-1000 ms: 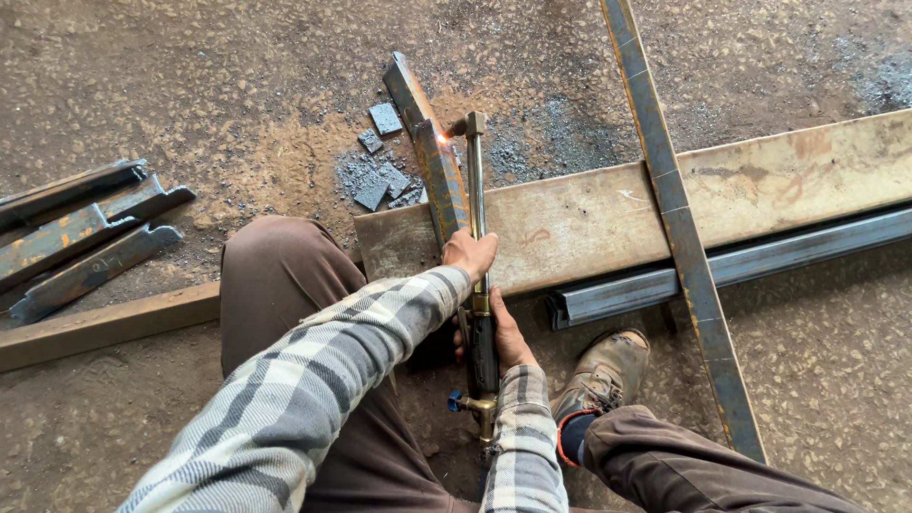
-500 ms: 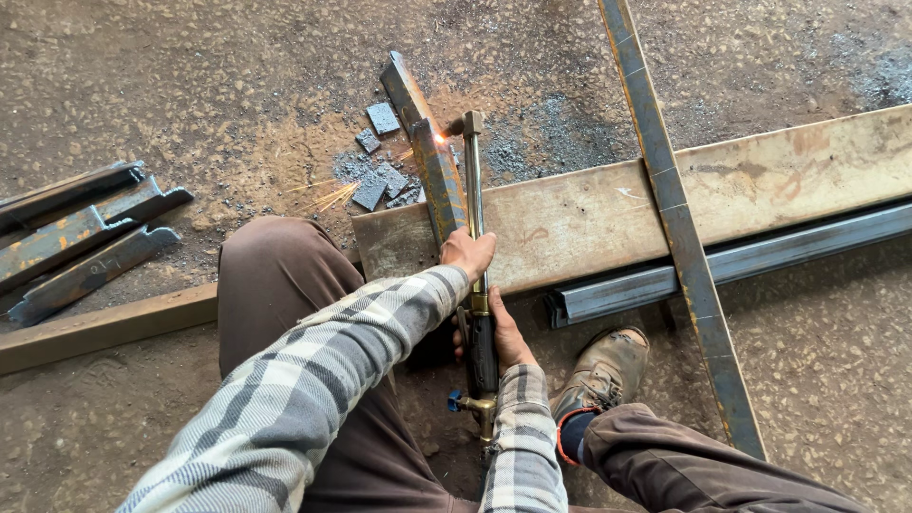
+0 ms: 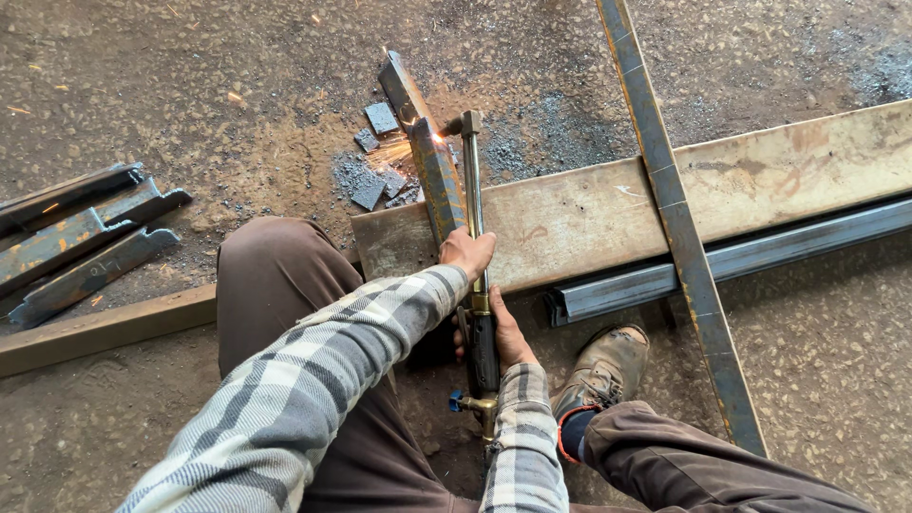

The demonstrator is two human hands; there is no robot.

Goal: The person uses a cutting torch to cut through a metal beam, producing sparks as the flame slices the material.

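A: Where is the cutting torch (image 3: 472,204)?

B: It runs straight away from the person, its bent tip at the steel bar (image 3: 425,142) that lies slanted across the end of the wide rusty plate (image 3: 608,214). A bright spark shows right where tip and bar meet.

A: And the hands?

B: The left hand (image 3: 465,253) sits on the torch tube over the plate's near edge, fingers curled together around it. The right hand (image 3: 505,332) is lower, wrapped around the dark handle, just above the brass valve with a blue knob.

A: What lies around?

B: Small grey cut-off pieces (image 3: 376,152) lie on the ground left of the bar, touching or near one another. A long flat strip (image 3: 674,218) crosses the plate on a diagonal. A dark channel section (image 3: 722,264) lies along the plate's near side. Well to the left, a pile of short bars (image 3: 76,237). A worn boot (image 3: 603,366) rests near the channel's end.

A: Any labels or packages?

B: I see none to describe; only pale scratches on the plate.
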